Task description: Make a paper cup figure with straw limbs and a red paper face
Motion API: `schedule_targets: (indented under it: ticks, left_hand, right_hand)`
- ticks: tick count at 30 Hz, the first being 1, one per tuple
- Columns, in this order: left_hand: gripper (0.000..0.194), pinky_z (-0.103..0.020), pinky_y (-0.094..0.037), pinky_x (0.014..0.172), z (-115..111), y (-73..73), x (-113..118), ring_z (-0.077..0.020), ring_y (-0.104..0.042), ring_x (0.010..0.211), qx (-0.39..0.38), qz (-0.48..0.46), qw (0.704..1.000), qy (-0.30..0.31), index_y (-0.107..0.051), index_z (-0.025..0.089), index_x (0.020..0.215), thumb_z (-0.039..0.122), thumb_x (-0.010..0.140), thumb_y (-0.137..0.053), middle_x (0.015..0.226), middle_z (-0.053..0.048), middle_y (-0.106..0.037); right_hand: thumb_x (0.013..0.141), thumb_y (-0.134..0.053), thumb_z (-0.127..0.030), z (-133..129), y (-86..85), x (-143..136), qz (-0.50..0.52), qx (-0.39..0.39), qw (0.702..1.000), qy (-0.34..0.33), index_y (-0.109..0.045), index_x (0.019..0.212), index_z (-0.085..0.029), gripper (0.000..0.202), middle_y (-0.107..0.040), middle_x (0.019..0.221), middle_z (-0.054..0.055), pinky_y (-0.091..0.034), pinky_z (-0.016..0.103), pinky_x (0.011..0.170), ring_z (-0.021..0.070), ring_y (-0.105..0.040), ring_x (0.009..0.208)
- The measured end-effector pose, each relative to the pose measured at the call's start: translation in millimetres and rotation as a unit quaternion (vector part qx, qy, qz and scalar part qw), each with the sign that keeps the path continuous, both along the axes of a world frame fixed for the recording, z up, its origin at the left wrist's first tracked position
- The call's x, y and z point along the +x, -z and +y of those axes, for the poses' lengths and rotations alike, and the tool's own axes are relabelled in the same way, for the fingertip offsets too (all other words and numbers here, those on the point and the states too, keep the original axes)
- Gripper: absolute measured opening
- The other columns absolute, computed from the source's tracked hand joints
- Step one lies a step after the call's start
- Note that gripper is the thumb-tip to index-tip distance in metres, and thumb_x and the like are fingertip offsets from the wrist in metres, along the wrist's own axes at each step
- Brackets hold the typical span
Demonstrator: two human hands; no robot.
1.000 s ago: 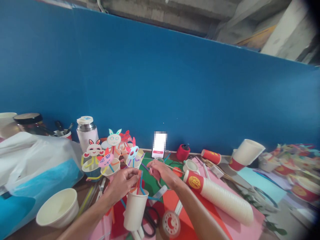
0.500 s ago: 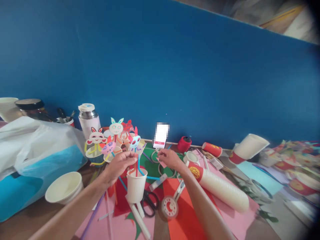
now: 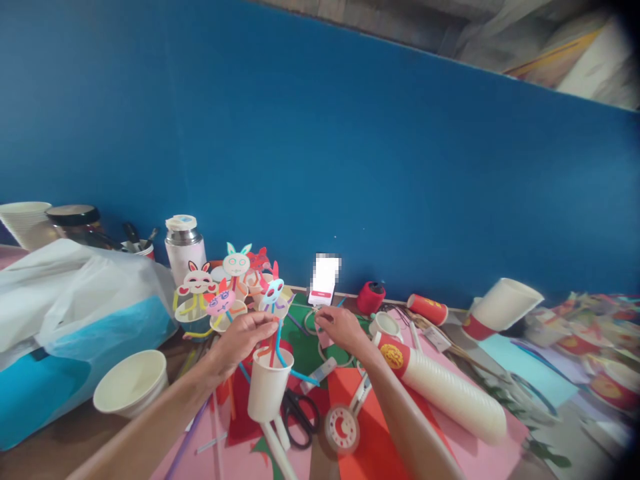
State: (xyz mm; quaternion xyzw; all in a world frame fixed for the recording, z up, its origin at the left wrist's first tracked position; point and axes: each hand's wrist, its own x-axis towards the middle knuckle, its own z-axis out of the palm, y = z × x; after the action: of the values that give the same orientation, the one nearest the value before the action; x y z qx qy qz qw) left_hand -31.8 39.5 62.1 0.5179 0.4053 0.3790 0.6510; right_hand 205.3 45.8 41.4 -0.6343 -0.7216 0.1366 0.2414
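My left hand (image 3: 246, 339) pinches the straws (image 3: 275, 347) that rise from a white paper cup (image 3: 269, 393). Above its fingertips stands a light blue paper face (image 3: 273, 292) with red ears. My right hand (image 3: 339, 328) is closed on a small pink paper piece (image 3: 325, 339), to the right of the cup. A blue straw bends out over the cup's rim. Several other paper animal faces on straws stand in cups behind my left hand, among them a pink face (image 3: 221, 303) and a white rabbit face (image 3: 237, 264).
Black scissors (image 3: 300, 419) and a round tape dispenser (image 3: 342, 429) lie in front. On the right is a long cup stack (image 3: 450, 393). A white bowl (image 3: 131, 383), plastic bag (image 3: 75, 293) and thermos (image 3: 185, 253) are on the left; a phone (image 3: 324, 280) leans at the back.
The view has shifted slightly, so things sit a little lower in it. The cup under my left hand tilts slightly more. Both hands keep their closed grips.
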Motion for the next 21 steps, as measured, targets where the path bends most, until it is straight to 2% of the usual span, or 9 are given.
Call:
schedule_targets:
  ticks: [5, 12, 17, 21]
  left_hand:
    - [0.027, -0.025, -0.044, 0.059, 0.7, 3.3, -0.7, -0.0148, -0.058, 0.061, 0.013, 0.014, 1.000, -0.006, -0.068, 0.014, 0.080, 0.037, 0.065, -0.070, 0.070, -0.003, -0.065]
    - [0.028, -0.020, -0.036, 0.047, 4.5, 10.1, 0.1, -0.0091, -0.048, 0.047, 0.026, 0.017, 0.999, -0.026, -0.067, 0.014, 0.080, 0.038, 0.066, -0.070, 0.059, 0.001, -0.058]
    - [0.029, -0.020, -0.035, 0.048, 3.9, 7.5, 0.7, -0.0080, -0.046, 0.048, 0.047, 0.010, 0.998, -0.046, -0.065, 0.014, 0.083, 0.038, 0.067, -0.068, 0.060, 0.003, -0.055]
    - [0.031, -0.021, -0.038, 0.053, 0.6, 1.1, 3.6, -0.0096, -0.049, 0.054, 0.071, -0.003, 0.995, -0.068, -0.065, 0.015, 0.087, 0.037, 0.066, -0.069, 0.063, 0.003, -0.056]
  right_hand:
    - [0.080, -0.052, -0.025, -0.4, 0.1, -0.7, 0.038, 0.001, 0.999, -0.012, -0.069, 0.075, -0.022, 0.018, -0.068, 0.071, 0.001, -0.035, 0.023, 0.062, 0.0158, -0.058, 0.067]
    - [0.082, -0.050, -0.028, -7.5, -7.0, -9.1, 0.111, -0.022, 0.990, -0.084, -0.068, 0.078, -0.019, 0.020, -0.066, 0.072, -0.001, -0.039, 0.021, 0.060, 0.0131, -0.056, 0.066]
    - [0.082, -0.052, -0.029, -10.0, -11.6, -8.9, 0.184, -0.047, 0.973, -0.132, -0.068, 0.079, -0.016, 0.021, -0.066, 0.076, 0.001, -0.040, 0.021, 0.060, 0.0131, -0.056, 0.066]
    - [0.081, -0.055, -0.031, -10.7, -15.2, -6.2, 0.188, -0.056, 0.971, -0.138, -0.068, 0.083, -0.017, 0.020, -0.067, 0.080, 0.001, -0.042, 0.024, 0.065, 0.0147, -0.058, 0.072]
